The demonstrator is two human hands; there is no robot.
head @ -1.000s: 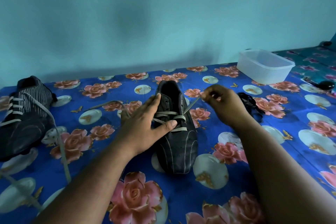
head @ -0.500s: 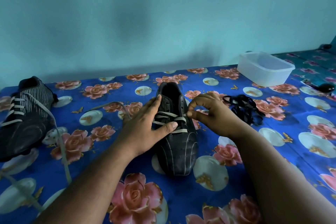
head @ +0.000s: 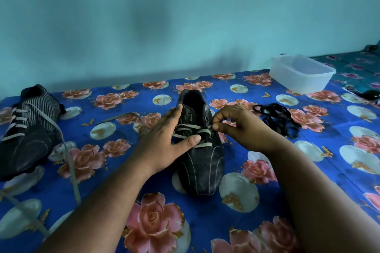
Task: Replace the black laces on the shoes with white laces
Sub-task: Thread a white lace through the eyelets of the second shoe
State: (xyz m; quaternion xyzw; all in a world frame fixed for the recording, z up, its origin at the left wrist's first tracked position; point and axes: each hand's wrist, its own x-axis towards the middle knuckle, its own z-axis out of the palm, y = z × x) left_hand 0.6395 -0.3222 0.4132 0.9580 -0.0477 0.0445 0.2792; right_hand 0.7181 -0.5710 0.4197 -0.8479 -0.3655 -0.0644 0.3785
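White lace (head: 192, 129) is half threaded through the middle shoe (head: 202, 162); the left hand (head: 164, 141) lies flat, steadying it, while the right hand (head: 236, 127) pinches the lace's end at a right eyelet; next, probably, pull it through

A plain, dimly lit teal painted wall (head: 185, 16) fills the background. Below it spreads a blue rose-patterned floral cloth (head: 123, 181).

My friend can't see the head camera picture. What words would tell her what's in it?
A left hand rests flat on a black shoe while the right hand pinches its white lace at an eyelet. Another white-laced shoe sits far left, black laces and a plastic tub right, on a flowered cloth.
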